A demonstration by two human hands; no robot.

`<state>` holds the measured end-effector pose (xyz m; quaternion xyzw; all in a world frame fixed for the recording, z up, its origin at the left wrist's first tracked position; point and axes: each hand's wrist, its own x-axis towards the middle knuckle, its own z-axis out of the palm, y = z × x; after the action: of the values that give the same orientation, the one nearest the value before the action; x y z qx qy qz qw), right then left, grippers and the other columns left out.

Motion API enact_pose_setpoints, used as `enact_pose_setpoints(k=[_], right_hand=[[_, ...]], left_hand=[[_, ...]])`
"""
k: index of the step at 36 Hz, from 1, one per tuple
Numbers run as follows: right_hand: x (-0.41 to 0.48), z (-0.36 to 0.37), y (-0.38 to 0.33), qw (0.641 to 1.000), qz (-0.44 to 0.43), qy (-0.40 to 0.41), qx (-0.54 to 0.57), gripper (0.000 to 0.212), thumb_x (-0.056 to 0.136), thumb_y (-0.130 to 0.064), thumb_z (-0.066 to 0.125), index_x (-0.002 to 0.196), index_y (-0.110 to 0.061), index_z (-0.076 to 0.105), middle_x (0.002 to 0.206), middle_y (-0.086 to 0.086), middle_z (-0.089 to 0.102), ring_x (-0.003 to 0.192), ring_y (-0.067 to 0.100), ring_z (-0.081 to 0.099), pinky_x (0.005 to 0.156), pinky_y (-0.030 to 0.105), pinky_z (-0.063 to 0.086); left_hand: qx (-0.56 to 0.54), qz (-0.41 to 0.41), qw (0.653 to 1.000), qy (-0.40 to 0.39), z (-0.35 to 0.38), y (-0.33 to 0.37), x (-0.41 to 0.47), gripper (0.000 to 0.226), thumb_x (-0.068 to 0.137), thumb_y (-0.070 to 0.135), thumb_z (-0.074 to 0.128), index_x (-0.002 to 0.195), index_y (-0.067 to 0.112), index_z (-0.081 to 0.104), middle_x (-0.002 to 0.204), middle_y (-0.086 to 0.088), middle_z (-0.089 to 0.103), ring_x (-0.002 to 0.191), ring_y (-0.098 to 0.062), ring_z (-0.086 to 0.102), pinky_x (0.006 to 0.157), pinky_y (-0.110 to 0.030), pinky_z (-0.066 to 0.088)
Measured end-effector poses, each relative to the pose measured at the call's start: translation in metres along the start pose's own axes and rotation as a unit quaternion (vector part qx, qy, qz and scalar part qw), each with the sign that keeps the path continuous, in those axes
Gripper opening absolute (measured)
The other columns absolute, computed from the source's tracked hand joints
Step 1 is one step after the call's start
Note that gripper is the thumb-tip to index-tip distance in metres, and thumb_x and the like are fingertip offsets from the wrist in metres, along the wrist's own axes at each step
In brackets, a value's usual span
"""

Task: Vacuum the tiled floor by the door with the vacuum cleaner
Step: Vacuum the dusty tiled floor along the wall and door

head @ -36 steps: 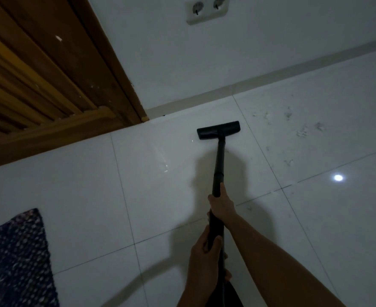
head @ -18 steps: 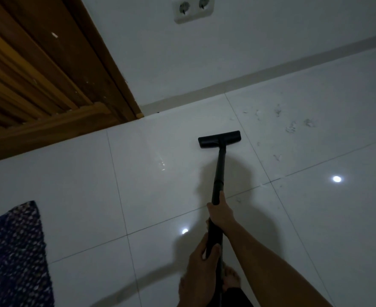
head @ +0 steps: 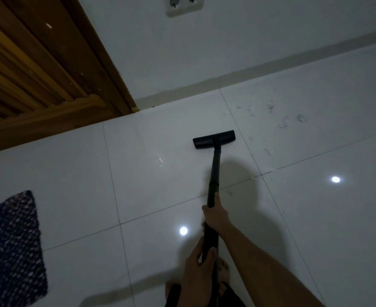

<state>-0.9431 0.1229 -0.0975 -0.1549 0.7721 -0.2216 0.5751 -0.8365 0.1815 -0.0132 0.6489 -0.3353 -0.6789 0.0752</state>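
The black vacuum wand [head: 214, 171] runs from my hands out to its flat floor nozzle [head: 213, 139], which rests on a white glossy tile [head: 151, 178]. My right hand [head: 216, 216] grips the wand higher up, fingers wrapped round it. Lower down, my left hand [head: 197, 269] holds the same wand near the bottom of the view. Pale bits of dust and debris [head: 282, 124] lie scattered on the tile to the right of the nozzle. The wooden door [head: 27, 69] stands at the upper left.
A white wall with a double socket [head: 183, 4] and a skirting strip [head: 271, 69] borders the floor at the back. A dark speckled mat [head: 12, 247] lies at the left edge. My bare foot [head: 223, 271] shows under the wand. Lamp reflections [head: 183, 230] glint on the tiles.
The nozzle has been drawn back toward me, away from the wall. Both hands keep their grip on the wand. The view has shifted slightly, showing my foot.
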Motion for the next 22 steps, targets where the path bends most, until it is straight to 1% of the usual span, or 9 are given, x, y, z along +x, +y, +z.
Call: enact_pose_setpoints(k=[2, 5, 6, 8, 9, 13, 16, 19, 22], right_hand=[[-0.005, 0.003, 0.006, 1.000, 0.003, 0.003, -0.005, 0.071, 0.098, -0.015, 0.042, 0.154, -0.022, -0.001, 0.104, 0.014, 0.053, 0.057, 0.012, 0.049, 0.031, 0.009, 0.033], [-0.011, 0.011, 0.018, 1.000, 0.009, 0.005, -0.007, 0.071, 0.098, -0.016, 0.042, 0.155, -0.022, -0.001, 0.112, 0.018, 0.056, 0.057, 0.013, 0.050, 0.032, 0.011, 0.035], [-0.013, 0.014, 0.022, 1.000, 0.012, 0.007, -0.005, 0.071, 0.098, -0.016, 0.042, 0.155, -0.022, -0.001, 0.116, 0.020, 0.056, 0.057, 0.013, 0.050, 0.029, 0.009, 0.033], [-0.017, 0.021, 0.030, 1.000, 0.017, 0.010, 0.003, 0.072, 0.098, -0.016, 0.043, 0.155, -0.023, -0.002, 0.120, 0.023, 0.057, 0.057, 0.014, 0.049, 0.028, 0.009, 0.032], [-0.021, 0.025, 0.034, 1.000, 0.021, 0.012, 0.011, 0.072, 0.098, -0.016, 0.043, 0.155, -0.024, -0.002, 0.119, 0.024, 0.057, 0.056, 0.015, 0.050, 0.028, 0.010, 0.033], [-0.039, 0.042, 0.050, 0.998, 0.031, 0.023, 0.047, 0.073, 0.098, -0.016, 0.044, 0.154, -0.028, -0.002, 0.119, 0.024, 0.056, 0.055, 0.016, 0.052, 0.027, 0.010, 0.032], [-0.051, 0.054, 0.065, 0.997, 0.036, 0.031, 0.063, 0.073, 0.098, -0.016, 0.044, 0.154, -0.028, -0.001, 0.117, 0.023, 0.056, 0.057, 0.017, 0.051, 0.026, 0.009, 0.031], [-0.063, 0.061, 0.079, 0.997, 0.032, 0.033, 0.063, 0.073, 0.098, -0.016, 0.044, 0.154, -0.027, -0.001, 0.113, 0.021, 0.055, 0.057, 0.017, 0.051, 0.026, 0.010, 0.031], [-0.073, 0.064, 0.094, 0.996, 0.039, 0.035, 0.072, 0.073, 0.098, -0.018, 0.044, 0.154, -0.027, -0.001, 0.119, 0.023, 0.056, 0.057, 0.016, 0.052, 0.029, 0.012, 0.036]], left_hand=[[-0.008, 0.001, 1.000, 0.002, -0.002, -0.007, -0.005, 0.044, 0.091, 0.014, 0.056, 0.131, 0.026, 0.043, 0.087, -0.020, 0.069, 0.057, -0.022, 0.059, 0.063, -0.031, 0.051], [-0.023, -0.008, 1.000, 0.000, -0.007, -0.017, -0.013, 0.042, 0.092, 0.014, 0.055, 0.124, 0.036, 0.041, 0.068, -0.012, 0.067, 0.048, -0.023, 0.056, 0.055, -0.032, 0.047], [-0.020, -0.006, 1.000, -0.001, -0.010, -0.022, -0.016, 0.041, 0.092, 0.015, 0.055, 0.123, 0.037, 0.042, 0.072, -0.013, 0.068, 0.051, -0.026, 0.060, 0.057, -0.034, 0.049], [0.002, -0.002, 1.000, -0.006, -0.016, -0.031, -0.020, 0.042, 0.092, 0.019, 0.055, 0.130, 0.032, 0.046, 0.095, -0.020, 0.070, 0.074, -0.037, 0.067, 0.069, -0.041, 0.054], [0.014, -0.002, 1.000, -0.012, -0.021, -0.036, -0.023, 0.043, 0.092, 0.021, 0.055, 0.133, 0.032, 0.045, 0.100, -0.020, 0.069, 0.076, -0.037, 0.067, 0.069, -0.040, 0.054], [0.015, 0.017, 0.999, -0.029, -0.041, -0.055, -0.041, 0.040, 0.093, 0.020, 0.052, 0.124, 0.045, 0.043, 0.061, -0.006, 0.066, 0.040, -0.022, 0.052, 0.042, -0.025, 0.046], [0.022, 0.023, 0.998, -0.047, -0.053, -0.067, -0.057, 0.042, 0.094, 0.019, 0.052, 0.130, 0.040, 0.044, 0.065, -0.013, 0.060, 0.038, -0.019, 0.051, 0.039, -0.024, 0.046], [0.036, 0.027, 0.998, -0.050, -0.057, -0.080, -0.066, 0.044, 0.094, 0.020, 0.051, 0.135, 0.034, 0.043, 0.066, -0.012, 0.061, 0.044, -0.017, 0.055, 0.041, -0.024, 0.048], [0.056, 0.025, 0.997, -0.054, -0.059, -0.096, -0.073, 0.045, 0.094, 0.019, 0.052, 0.137, 0.028, 0.042, 0.071, -0.009, 0.066, 0.048, -0.013, 0.059, 0.045, -0.023, 0.049]])
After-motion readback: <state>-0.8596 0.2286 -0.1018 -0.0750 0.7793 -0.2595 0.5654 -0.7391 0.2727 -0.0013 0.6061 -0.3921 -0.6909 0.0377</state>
